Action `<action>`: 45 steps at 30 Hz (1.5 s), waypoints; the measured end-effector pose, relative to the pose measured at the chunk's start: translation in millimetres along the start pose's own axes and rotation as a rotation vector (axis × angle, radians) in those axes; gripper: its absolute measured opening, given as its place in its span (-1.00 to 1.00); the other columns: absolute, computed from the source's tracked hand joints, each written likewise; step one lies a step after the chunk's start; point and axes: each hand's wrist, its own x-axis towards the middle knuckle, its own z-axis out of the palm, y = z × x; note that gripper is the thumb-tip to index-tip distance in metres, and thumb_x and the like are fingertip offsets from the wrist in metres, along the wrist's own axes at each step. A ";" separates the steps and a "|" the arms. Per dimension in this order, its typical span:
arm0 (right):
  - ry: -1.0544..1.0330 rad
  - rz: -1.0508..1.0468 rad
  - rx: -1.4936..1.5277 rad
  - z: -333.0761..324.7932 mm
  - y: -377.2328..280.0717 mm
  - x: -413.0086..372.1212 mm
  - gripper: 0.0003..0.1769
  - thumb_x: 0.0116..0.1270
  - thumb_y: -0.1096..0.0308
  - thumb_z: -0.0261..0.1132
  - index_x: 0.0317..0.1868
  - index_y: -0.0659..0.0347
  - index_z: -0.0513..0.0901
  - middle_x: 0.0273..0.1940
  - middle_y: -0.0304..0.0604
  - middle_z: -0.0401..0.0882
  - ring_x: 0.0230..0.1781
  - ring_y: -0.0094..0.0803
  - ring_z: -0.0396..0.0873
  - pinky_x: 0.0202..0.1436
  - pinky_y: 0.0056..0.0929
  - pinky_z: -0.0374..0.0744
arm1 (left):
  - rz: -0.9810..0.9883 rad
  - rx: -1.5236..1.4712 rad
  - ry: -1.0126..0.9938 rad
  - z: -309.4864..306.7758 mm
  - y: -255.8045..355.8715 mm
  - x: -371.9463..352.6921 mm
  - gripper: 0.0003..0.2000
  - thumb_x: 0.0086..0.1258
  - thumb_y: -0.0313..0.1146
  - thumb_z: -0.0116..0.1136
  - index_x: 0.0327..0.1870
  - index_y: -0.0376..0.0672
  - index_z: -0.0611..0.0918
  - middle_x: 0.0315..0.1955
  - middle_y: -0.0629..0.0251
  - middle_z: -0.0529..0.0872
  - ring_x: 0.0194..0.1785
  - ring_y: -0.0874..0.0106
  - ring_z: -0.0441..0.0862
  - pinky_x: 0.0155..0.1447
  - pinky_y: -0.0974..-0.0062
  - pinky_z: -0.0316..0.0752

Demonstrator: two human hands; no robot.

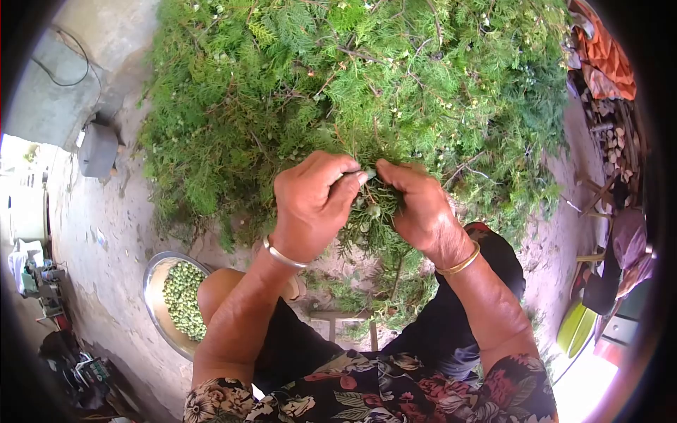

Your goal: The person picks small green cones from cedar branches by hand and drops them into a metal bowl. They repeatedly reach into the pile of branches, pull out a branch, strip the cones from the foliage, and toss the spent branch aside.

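Note:
My left hand (314, 197), with a silver bangle at the wrist, is closed in a pinch on a small pale-green cone (371, 173). Close beside it, my right hand (423, 211), wearing a gold bangle, has its fingers curled round a leafy conifer sprig (374, 218); its fingertips are partly hidden. More round green cones show on this sprig, below and between my hands. Beyond both hands rises a large heap of cut conifer branches (338, 92). A metal bowl (151, 299) on the ground by my left knee holds many green cones (185, 299).
Between my legs are a wooden stool frame (338, 316) and loose greenery (402, 289). A grey container (97, 149) stands at left. On the right are stacked firewood (617, 144), orange cloth (605, 60) and a green basin (576, 329).

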 end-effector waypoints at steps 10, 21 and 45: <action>-0.155 -0.753 -1.231 -17.7 8.3 -2.3 -0.77 0.25 0.45 0.25 -0.11 0.37 0.59 -0.22 -0.04 0.59 -0.07 -0.31 0.52 -0.01 -0.41 0.44 | 0.113 0.296 -0.331 -8.4 -8.2 3.8 -0.81 0.13 -0.57 0.23 -0.21 -0.35 0.60 -0.48 -0.03 0.59 -0.47 0.05 0.56 -0.38 0.34 0.44; -0.204 -0.080 -0.424 8.0 -2.9 -5.0 -0.77 0.22 0.37 0.32 -0.18 0.37 0.63 -0.34 -0.18 0.64 -0.39 -0.50 0.54 -0.22 -0.45 0.51 | -0.851 -1.000 -0.225 -22.8 -6.9 7.6 -0.84 0.41 -0.29 0.13 -0.27 -0.19 0.55 -0.60 0.40 0.53 -0.69 0.71 0.28 -0.59 0.74 0.14; 0.040 -0.111 -0.257 7.0 -6.6 -2.6 -0.84 0.17 0.41 0.35 -0.35 0.35 0.60 -0.44 -0.21 0.57 -0.48 -0.51 0.50 -0.47 -0.50 0.44 | -0.751 -0.890 -0.143 -6.1 6.3 7.8 -0.84 0.32 -0.55 0.04 -0.14 -0.40 0.56 -0.50 0.28 0.56 -0.59 0.57 0.43 -0.53 0.63 0.30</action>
